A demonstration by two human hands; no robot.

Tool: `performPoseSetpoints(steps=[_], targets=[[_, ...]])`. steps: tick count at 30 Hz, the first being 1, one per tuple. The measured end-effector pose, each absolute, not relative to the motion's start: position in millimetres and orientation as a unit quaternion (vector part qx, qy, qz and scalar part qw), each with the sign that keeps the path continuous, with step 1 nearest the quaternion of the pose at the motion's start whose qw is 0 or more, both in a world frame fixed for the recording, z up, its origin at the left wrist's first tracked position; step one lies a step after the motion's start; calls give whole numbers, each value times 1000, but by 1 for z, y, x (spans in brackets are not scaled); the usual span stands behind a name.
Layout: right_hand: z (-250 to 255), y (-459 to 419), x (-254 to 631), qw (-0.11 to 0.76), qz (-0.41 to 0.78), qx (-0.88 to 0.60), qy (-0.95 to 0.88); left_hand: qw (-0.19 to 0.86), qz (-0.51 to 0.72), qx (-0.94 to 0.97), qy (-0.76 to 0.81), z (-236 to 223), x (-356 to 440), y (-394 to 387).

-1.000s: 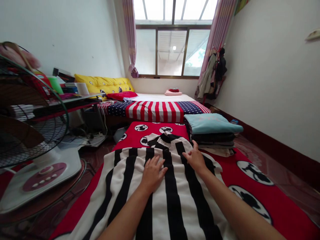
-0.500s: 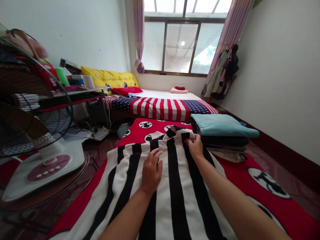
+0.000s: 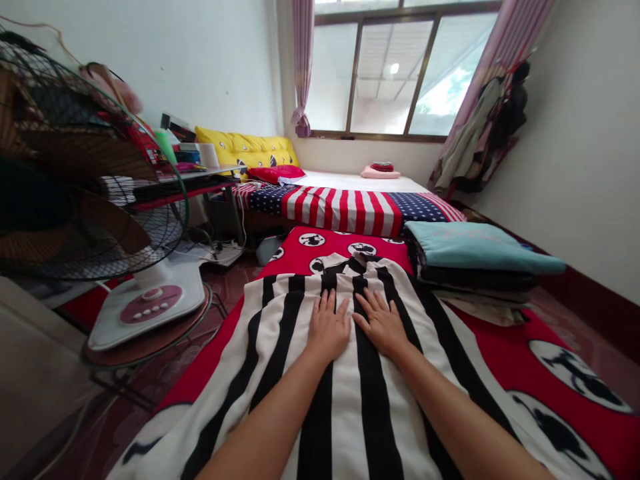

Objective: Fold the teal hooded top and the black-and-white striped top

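Observation:
A black-and-white striped shirt [image 3: 345, 407] lies spread out in front of me, its collar [image 3: 353, 263] at the far end. My left hand [image 3: 330, 327] rests flat on the upper part of the shirt, fingers stretched out. Beside it my right hand [image 3: 383, 321] also lies flat on the fabric, fingers spread and holding nothing. The two hands are close together, just below the collar. Under the shirt is a red cloth [image 3: 500, 353] printed with black-and-white round motifs.
To the right sits a stack of folded clothes [image 3: 480, 247], light blue on top. An electric fan [image 3: 150, 300] stands on a round stool at the left. Behind are a cluttered desk [image 3: 200, 175] and a bed with a stars-and-stripes cover [image 3: 345, 207]. Clothes hang [image 3: 480, 133] at the right wall.
My right hand has let go of the shirt's collar area and moved down and left to lie flat beside my left hand. The shirt's top now lies flatter. The view has shifted left.

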State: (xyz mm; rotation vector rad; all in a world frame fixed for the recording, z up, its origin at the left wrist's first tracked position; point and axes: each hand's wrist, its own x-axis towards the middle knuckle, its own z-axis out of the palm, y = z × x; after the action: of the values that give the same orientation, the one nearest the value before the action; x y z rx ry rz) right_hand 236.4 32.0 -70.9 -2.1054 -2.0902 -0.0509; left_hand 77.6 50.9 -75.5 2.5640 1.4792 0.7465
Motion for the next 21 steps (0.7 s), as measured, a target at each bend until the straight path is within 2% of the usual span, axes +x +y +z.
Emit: performPoseSetpoints(steps=[7, 21], targets=[[-68, 6, 218, 66, 7, -777, -626, 34, 209, 816, 538, -73, 69, 33], [-62, -96, 204, 67, 40, -800, -595, 13, 136, 820, 555, -76, 7, -32]])
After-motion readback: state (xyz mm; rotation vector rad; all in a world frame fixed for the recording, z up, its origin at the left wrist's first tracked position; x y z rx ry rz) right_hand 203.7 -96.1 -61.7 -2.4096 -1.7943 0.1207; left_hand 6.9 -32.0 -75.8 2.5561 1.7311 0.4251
